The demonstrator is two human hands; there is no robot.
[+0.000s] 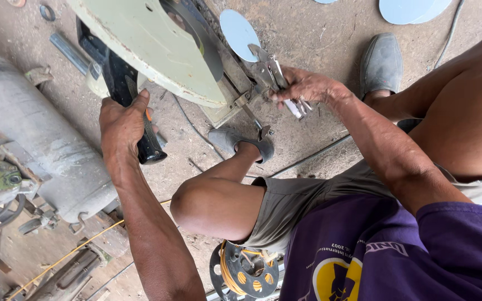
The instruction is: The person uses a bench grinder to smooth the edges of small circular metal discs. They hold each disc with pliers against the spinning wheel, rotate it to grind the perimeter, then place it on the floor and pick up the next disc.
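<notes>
Left hand (123, 124) is wrapped tight around the black handle (132, 106) of a chop saw, at about 9 o'clock in the view. The saw's pale green blade guard (152, 47) sits at 11 o'clock, its dark blade (199, 33) showing along the guard's right edge. Right hand (302, 86) is closed on locking pliers (277, 78) just right of the saw base, at 1 o'clock. The pliers clamp a round pale blue metal disc (238, 30), held up beside the blade; whether disc and blade touch cannot be told. The saw rests on the concrete floor (308, 33). A grey compressor tank (34, 128) lies at 9 o'clock. A wire spool (241, 273) sits at 6 o'clock.
</notes>
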